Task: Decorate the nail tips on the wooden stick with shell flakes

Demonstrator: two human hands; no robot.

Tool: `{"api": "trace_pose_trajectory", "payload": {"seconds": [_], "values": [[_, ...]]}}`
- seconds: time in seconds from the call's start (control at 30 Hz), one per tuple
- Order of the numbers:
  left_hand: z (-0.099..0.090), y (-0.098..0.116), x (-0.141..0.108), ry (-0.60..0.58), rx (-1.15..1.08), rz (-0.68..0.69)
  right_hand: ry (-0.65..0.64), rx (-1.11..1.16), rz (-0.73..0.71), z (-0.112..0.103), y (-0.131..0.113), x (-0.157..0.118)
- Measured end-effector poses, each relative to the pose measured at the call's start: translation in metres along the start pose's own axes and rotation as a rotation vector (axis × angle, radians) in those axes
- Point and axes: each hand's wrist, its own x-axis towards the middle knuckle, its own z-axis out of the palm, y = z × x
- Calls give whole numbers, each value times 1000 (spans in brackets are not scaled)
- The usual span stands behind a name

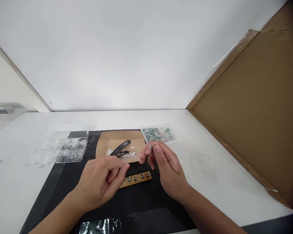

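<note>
My right hand pinches a small shiny grey piece between thumb and forefinger, its other fingers curled below. At the left of it, my left hand is closed, thumb against forefinger; whatever it may hold is too small to make out. Between and below the hands lies a yellowish-brown strip bearing a row of dark round pieces, its left end hidden behind my left hand. Just beyond, a brown cardboard tray holds a curved black nail file and small white bits.
A black mat covers part of the white table. To the left stands an open clear compartment box with pale pieces. A bag of greenish pieces lies behind my right hand. Clear bits and a cardboard panel are at right.
</note>
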Motion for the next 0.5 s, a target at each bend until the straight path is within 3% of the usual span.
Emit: {"api": "trace_pose_trajectory", "payload": {"seconds": [0.1,0.2,0.33,0.5], "values": [[3,-5,-4,-62,46,-23,-17,38,18,0,1,1],[6,-9,-8,-40,56,-36,-67,20,41,0,-2,1],[3,-8,-8,-58,57,-86,-229,-33,47,1,-4,-1],[-1,-2,-4,-132,-196,-123,-372,-90,66,2,1,-3]]}}
